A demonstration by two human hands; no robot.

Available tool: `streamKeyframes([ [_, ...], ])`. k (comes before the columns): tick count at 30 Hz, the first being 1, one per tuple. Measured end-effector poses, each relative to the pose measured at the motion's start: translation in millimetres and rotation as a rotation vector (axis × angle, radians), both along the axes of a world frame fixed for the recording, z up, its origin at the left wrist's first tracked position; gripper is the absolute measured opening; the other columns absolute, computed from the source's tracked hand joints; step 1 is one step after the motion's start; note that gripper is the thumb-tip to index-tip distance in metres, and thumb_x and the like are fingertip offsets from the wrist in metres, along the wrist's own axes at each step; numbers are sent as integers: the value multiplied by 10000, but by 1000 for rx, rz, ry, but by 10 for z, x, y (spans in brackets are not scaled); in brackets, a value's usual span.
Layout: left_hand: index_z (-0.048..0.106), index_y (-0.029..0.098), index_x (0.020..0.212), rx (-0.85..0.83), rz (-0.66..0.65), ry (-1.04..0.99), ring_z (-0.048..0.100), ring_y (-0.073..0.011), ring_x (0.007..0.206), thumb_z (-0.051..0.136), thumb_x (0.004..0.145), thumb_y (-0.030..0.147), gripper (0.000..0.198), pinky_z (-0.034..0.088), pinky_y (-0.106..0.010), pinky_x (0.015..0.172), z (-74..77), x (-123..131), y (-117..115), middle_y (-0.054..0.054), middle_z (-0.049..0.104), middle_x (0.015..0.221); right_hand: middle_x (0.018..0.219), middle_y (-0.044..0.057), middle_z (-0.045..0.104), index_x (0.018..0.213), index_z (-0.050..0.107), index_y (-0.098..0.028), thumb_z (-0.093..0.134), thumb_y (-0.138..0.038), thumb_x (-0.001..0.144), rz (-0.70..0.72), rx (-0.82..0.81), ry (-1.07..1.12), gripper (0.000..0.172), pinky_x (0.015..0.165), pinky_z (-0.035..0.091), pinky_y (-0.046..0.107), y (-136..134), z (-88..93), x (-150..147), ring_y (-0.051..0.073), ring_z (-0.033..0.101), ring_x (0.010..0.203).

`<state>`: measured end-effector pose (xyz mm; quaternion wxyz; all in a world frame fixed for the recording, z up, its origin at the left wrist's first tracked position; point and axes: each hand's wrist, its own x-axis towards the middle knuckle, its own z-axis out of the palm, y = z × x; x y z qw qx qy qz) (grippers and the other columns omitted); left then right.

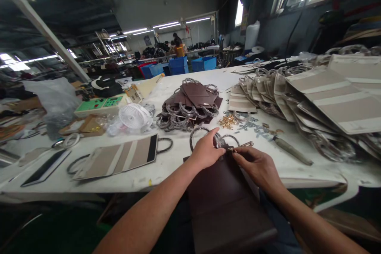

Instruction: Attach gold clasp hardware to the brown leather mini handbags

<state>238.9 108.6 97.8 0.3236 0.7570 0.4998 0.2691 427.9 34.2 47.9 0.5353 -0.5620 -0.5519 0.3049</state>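
Note:
A dark brown leather-like bag panel [220, 202] hangs over the table's front edge toward me. My left hand [206, 151] is closed on its top edge, beside a plastic-wrapped ring handle [195, 135]. Between the thumb and finger of my right hand [257, 162] is a small gold metal fitting [230, 150], held against that same edge. My fingers partly hide where the fitting meets the panel. Just beyond my hands lie a pile of small gold pieces [228, 122] and scattered silver metal plates [253, 125].
Brown panels with wrapped handles [196, 97] are piled mid-table. Beige striped panels [336, 95] are heaped at right, near an olive-handled tool [293, 151]. Another beige panel [119, 156] lies left, below a white fan [135, 117] and a green control box [99, 104]. A person [179, 47] is far back.

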Motion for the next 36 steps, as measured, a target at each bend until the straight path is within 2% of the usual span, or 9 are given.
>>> streamKeyframes([
  [2, 492, 216, 1551, -3, 7, -19, 669, -228, 926, 752, 741, 198, 851, 511, -332, 881, 7, -9, 5, -60, 731, 1040, 952, 46, 776, 950, 806, -219, 734, -486, 854, 12, 38, -42, 293, 804, 533, 324, -28, -9, -15, 257, 702, 894],
  [7, 553, 218, 1497, -50, -8, -104, 646, -186, 856, 726, 757, 177, 761, 499, -301, 832, -9, -3, 14, -48, 723, 1027, 901, 38, 765, 954, 791, -210, 721, -476, 853, -10, 52, -62, 293, 753, 543, 308, -74, 21, -51, 230, 695, 810],
  [14, 551, 214, 1494, -104, -48, -164, 592, -131, 705, 717, 771, 154, 745, 467, -252, 708, 18, 41, -20, -11, 700, 903, 845, 28, 760, 895, 776, -219, 712, -475, 843, -41, 61, -93, 268, 726, 551, 313, -90, 101, -81, 222, 694, 747],
  [21, 536, 211, 1508, -88, -40, -157, 582, -131, 682, 690, 779, 154, 747, 450, -252, 679, 32, 42, -41, -4, 697, 876, 829, 5, 763, 877, 773, -232, 686, -408, 865, -40, 119, -179, 197, 691, 547, 283, -133, 82, -28, 196, 706, 719],
  [25, 542, 203, 1508, -54, -51, -141, 597, -150, 724, 692, 769, 147, 755, 461, -266, 701, 33, 61, -70, -31, 722, 936, 847, 1, 769, 890, 777, -237, 684, -395, 883, -36, 117, -174, 184, 702, 552, 277, -129, 43, -68, 198, 719, 743],
  [30, 535, 248, 1519, -10, -72, -113, 603, -160, 753, 669, 786, 145, 752, 470, -278, 744, 66, 102, -121, -19, 713, 907, 872, 2, 767, 932, 764, -234, 677, -372, 912, -51, 174, -215, 164, 745, 556, 277, -99, -89, -109, 190, 722, 762],
  [33, 538, 253, 1515, -10, -67, -111, 588, -152, 728, 658, 784, 136, 750, 456, -269, 720, 64, 104, -126, -2, 689, 852, 904, 11, 760, 1101, 745, -228, 643, -348, 939, -27, 198, -255, 225, 750, 553, 277, -88, -125, -89, 184, 715, 760],
  [36, 556, 253, 1499, -35, -51, -123, 556, -137, 673, 652, 810, 171, 700, 429, -255, 661, 67, 90, -119, 14, 658, 809, 1008, 41, 752, 1207, 719, -236, 574, -329, 966, 58, 200, -379, 296, 786, 537, 305, -76, -83, -46, 208, 715, 847],
])
